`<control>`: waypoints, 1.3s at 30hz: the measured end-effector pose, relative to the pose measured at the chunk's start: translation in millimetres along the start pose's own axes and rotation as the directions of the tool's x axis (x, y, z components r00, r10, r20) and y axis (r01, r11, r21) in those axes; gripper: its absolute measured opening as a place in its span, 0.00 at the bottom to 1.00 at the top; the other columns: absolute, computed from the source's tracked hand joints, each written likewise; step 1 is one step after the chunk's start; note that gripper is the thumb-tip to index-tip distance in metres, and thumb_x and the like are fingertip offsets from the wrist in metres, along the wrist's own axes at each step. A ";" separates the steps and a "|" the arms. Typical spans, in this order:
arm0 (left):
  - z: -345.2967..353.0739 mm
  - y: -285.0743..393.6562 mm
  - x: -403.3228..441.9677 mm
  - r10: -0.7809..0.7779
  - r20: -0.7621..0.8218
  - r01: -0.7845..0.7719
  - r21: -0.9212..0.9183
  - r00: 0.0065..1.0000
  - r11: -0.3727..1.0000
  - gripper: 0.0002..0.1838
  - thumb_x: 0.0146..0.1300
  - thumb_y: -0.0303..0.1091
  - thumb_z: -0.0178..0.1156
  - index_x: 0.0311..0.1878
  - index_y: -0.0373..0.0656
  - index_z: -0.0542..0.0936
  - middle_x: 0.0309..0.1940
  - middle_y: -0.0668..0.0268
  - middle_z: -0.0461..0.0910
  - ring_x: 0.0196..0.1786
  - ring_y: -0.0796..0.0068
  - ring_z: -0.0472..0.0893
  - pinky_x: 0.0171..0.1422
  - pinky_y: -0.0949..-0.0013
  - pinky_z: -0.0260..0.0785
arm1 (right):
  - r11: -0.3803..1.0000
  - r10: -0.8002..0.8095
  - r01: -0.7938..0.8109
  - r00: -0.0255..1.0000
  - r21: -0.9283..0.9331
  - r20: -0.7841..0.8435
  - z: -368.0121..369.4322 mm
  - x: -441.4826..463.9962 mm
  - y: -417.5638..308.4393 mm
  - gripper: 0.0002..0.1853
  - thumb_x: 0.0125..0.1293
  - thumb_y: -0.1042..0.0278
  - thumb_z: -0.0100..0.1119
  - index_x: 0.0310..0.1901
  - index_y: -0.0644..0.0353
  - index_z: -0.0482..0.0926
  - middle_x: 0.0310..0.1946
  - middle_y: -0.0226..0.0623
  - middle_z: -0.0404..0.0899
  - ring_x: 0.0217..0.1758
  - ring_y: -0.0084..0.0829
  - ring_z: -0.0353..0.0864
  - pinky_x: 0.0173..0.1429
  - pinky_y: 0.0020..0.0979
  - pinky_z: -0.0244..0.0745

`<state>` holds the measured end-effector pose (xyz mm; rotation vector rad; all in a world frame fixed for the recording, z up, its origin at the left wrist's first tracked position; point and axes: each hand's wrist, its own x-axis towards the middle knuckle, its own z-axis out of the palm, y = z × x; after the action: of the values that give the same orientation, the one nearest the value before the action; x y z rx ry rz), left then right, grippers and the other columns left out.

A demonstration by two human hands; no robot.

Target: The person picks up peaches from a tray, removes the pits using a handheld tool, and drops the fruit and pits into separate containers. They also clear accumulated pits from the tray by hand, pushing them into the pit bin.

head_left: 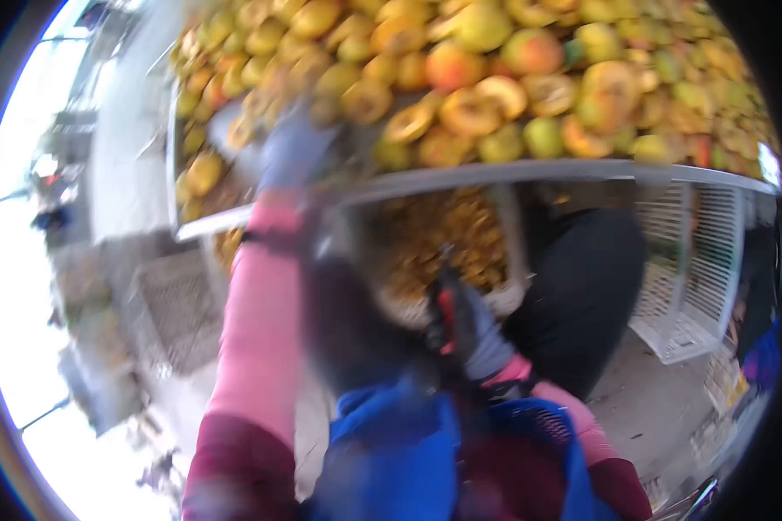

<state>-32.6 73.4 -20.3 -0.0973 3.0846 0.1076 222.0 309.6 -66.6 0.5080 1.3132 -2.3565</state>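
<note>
Fruit [473,104] could spill over the rim [539,170] if the left hand [295,152], grip unclear, drags carelessly; right hand [478,334] grips a tool [446,308].

White glare at left, dark curved corners
Blur smears the grey-gloved left hand [294,154]; lens distortion bows the long white tray rim [513,170].

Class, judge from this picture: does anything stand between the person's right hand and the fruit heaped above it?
Yes. The pale front rim runs between the right hand, which holds a black-and-red tool, and the heaped fruit. The blurred left hand is beyond that rim.
</note>
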 end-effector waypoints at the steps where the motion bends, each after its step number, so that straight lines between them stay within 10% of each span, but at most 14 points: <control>1: 12.3 -19.7 -1.7 0.260 -0.175 -0.261 0.017 0.950 0.965 0.35 0.54 0.45 0.64 0.65 0.42 0.66 0.55 0.51 0.75 0.57 0.51 0.75 0.59 0.57 0.68 | 0.971 -0.174 0.184 0.982 -0.156 0.071 -17.3 6.2 13.0 0.21 0.63 0.42 0.56 0.42 0.54 0.74 0.26 0.26 0.73 0.24 0.25 0.71 0.25 0.26 0.68; 3: 18.8 -27.1 -3.3 0.044 -0.037 -0.054 -0.338 0.998 0.939 0.27 0.55 0.37 0.63 0.58 0.39 0.73 0.51 0.54 0.79 0.55 0.56 0.77 0.61 0.64 0.67 | 0.924 -0.243 0.288 0.950 -0.250 0.195 -26.6 2.1 28.0 0.21 0.66 0.46 0.53 0.47 0.56 0.74 0.33 0.29 0.75 0.34 0.25 0.72 0.33 0.26 0.69; 5: 6.0 -5.4 -30.8 0.064 -0.202 -0.180 -0.629 0.977 0.757 0.23 0.50 0.29 0.65 0.52 0.37 0.76 0.47 0.53 0.80 0.52 0.55 0.78 0.58 0.61 0.69 | 0.946 -0.208 0.257 0.949 -0.198 0.237 -29.0 6.7 45.7 0.21 0.69 0.49 0.50 0.51 0.58 0.75 0.41 0.32 0.76 0.44 0.25 0.74 0.42 0.25 0.71; 9: -39.5 44.4 -103.1 0.034 -0.266 -0.196 -0.613 0.963 0.766 0.19 0.47 0.26 0.65 0.46 0.38 0.78 0.39 0.52 0.78 0.45 0.50 0.77 0.54 0.59 0.68 | 0.983 0.184 -0.182 0.974 -0.026 0.129 -0.5 38.6 28.8 0.22 0.72 0.55 0.48 0.58 0.62 0.72 0.48 0.34 0.77 0.51 0.25 0.74 0.55 0.23 0.69; 14: -10.2 58.3 -161.1 0.127 -0.016 -0.061 -0.929 0.992 0.364 0.12 0.63 0.31 0.59 0.47 0.35 0.78 0.41 0.60 0.81 0.43 0.71 0.79 0.51 0.70 0.72 | 0.943 -0.114 0.038 0.971 0.331 0.212 8.3 42.1 36.3 0.19 0.72 0.59 0.50 0.57 0.62 0.72 0.47 0.32 0.76 0.50 0.21 0.74 0.56 0.19 0.68; 18: 17.2 74.6 -202.0 -0.021 -0.068 -0.060 -0.960 0.997 0.273 0.16 0.70 0.40 0.47 0.36 0.36 0.74 0.25 0.68 0.72 0.28 0.76 0.71 0.35 0.72 0.66 | 0.980 -0.112 0.155 0.945 -0.123 0.306 24.3 -2.2 -27.4 0.20 0.72 0.57 0.49 0.56 0.62 0.72 0.43 0.30 0.77 0.44 0.21 0.74 0.47 0.24 0.71; 20: 25.4 75.4 -210.0 0.117 0.092 0.108 -0.985 0.989 -0.138 0.10 0.64 0.30 0.54 0.44 0.34 0.73 0.32 0.61 0.75 0.30 0.72 0.74 0.39 0.72 0.69 | 0.971 0.007 0.052 0.970 -0.234 0.242 22.9 -7.2 -17.2 0.21 0.72 0.57 0.49 0.58 0.65 0.71 0.46 0.36 0.78 0.46 0.25 0.75 0.52 0.25 0.70; 24: -19.5 98.2 -225.5 0.075 -0.075 -0.088 -0.976 0.994 0.198 0.15 0.72 0.39 0.44 0.38 0.36 0.73 0.26 0.65 0.73 0.28 0.76 0.71 0.34 0.74 0.66 | 0.888 -0.252 0.335 0.928 -0.316 0.275 20.3 -10.1 -9.8 0.18 0.71 0.58 0.48 0.55 0.62 0.72 0.36 0.37 0.80 0.36 0.28 0.78 0.43 0.29 0.73; 25: -12.1 93.1 -226.0 0.011 0.115 0.115 -0.992 0.993 -0.056 0.18 0.73 0.42 0.44 0.43 0.34 0.75 0.31 0.64 0.75 0.31 0.76 0.73 0.37 0.72 0.67 | 0.867 -0.276 0.360 0.922 -0.345 0.271 22.5 -15.9 -21.0 0.18 0.71 0.58 0.48 0.55 0.62 0.71 0.36 0.39 0.80 0.36 0.29 0.79 0.43 0.29 0.73; 30: -15.4 101.7 -243.0 -0.215 -0.024 0.028 -0.971 0.976 0.236 0.21 0.73 0.45 0.45 0.46 0.34 0.77 0.34 0.64 0.77 0.37 0.76 0.74 0.45 0.72 0.68 | 0.737 -0.282 0.392 0.919 -0.550 0.277 27.1 -39.8 -38.6 0.18 0.69 0.58 0.50 0.54 0.61 0.71 0.36 0.50 0.81 0.38 0.47 0.81 0.41 0.41 0.74; 31: -24.8 108.2 -245.4 -0.214 0.016 0.047 -0.989 0.977 0.141 0.21 0.73 0.45 0.45 0.46 0.34 0.77 0.34 0.65 0.77 0.37 0.77 0.74 0.45 0.72 0.68 | 0.642 -0.434 0.494 0.864 -0.586 0.253 27.6 -42.8 -33.2 0.18 0.68 0.57 0.50 0.53 0.60 0.71 0.37 0.53 0.80 0.39 0.52 0.80 0.40 0.44 0.74; 35: -30.4 109.1 -242.6 -0.186 0.134 0.137 -0.991 0.973 0.002 0.19 0.73 0.44 0.44 0.44 0.36 0.77 0.33 0.66 0.77 0.37 0.77 0.75 0.44 0.72 0.69 | 0.794 -0.196 0.311 0.944 -0.522 0.264 25.2 -39.0 -40.0 0.18 0.68 0.56 0.49 0.52 0.59 0.72 0.36 0.52 0.80 0.39 0.52 0.80 0.40 0.44 0.74; 39: -19.9 104.6 -243.0 -0.051 -0.291 -0.246 -0.879 0.955 0.408 0.18 0.73 0.43 0.44 0.44 0.36 0.76 0.33 0.66 0.76 0.37 0.77 0.75 0.44 0.71 0.68 | 0.744 -0.267 0.386 0.920 -0.546 0.286 22.1 -36.7 -36.8 0.18 0.69 0.56 0.49 0.52 0.59 0.72 0.36 0.51 0.81 0.39 0.52 0.80 0.40 0.43 0.74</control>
<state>201.8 191.0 20.2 0.0457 2.7983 1.9484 232.3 314.2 -11.3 -0.1603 2.0592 -1.9906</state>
